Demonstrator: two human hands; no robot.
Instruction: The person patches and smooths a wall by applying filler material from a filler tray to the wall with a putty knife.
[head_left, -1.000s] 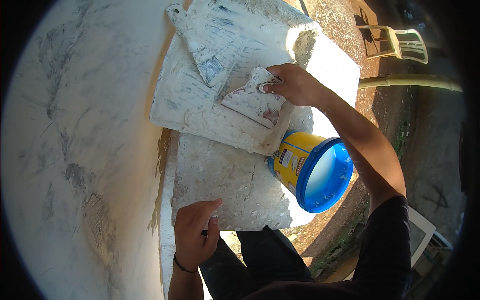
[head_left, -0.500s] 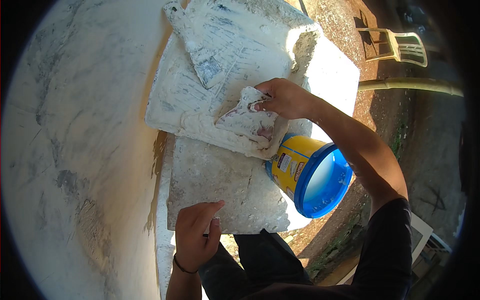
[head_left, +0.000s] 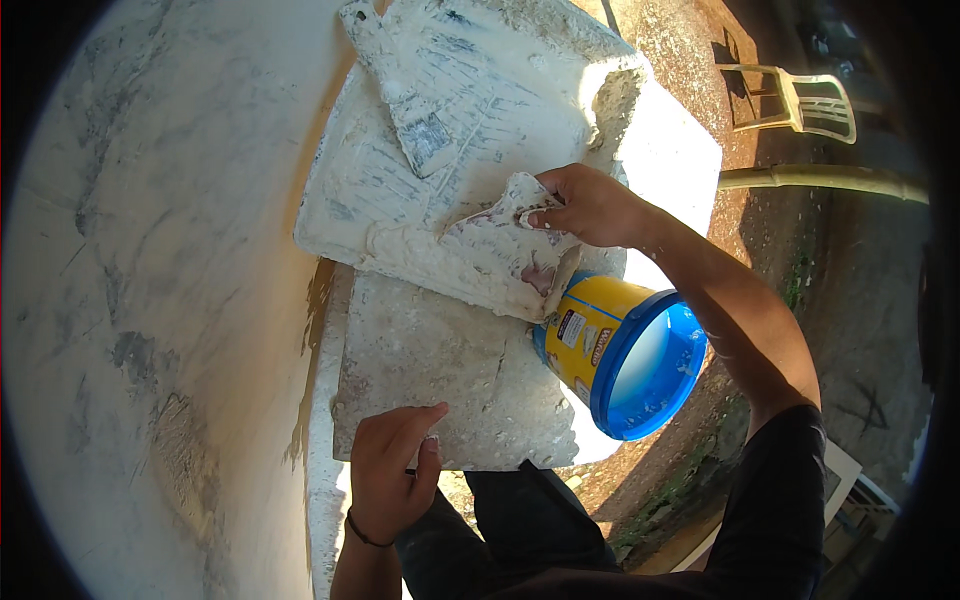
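Note:
My right hand (head_left: 600, 205) pinches a flat scraper (head_left: 515, 240) smeared with white plaster. The scraper lies against the near right corner of a plaster-coated tray (head_left: 330, 190). Another flat-bladed tool (head_left: 405, 105), crusted with plaster, rests across the tray's left part. Lower down, my left hand (head_left: 395, 460) hovers over the near edge of a grey board (head_left: 430, 350), its fingers curled and white specks on the thumb. Whatever the left fingers hold, if anything, is hidden. Beside the tray leans a yellow bucket (head_left: 585, 335) with a blue rim, tilted, with milky liquid inside.
A pale plastered wall (head_left: 150, 300) runs along the left side. A plastic chair (head_left: 815, 105) and a bamboo pole (head_left: 820, 178) are off to the right, over bare soil. Below the board, my legs (head_left: 540, 520) show.
My right hand has shifted slightly right with the scraper, whose face is turned a little more upward. My left hand keeps its place.

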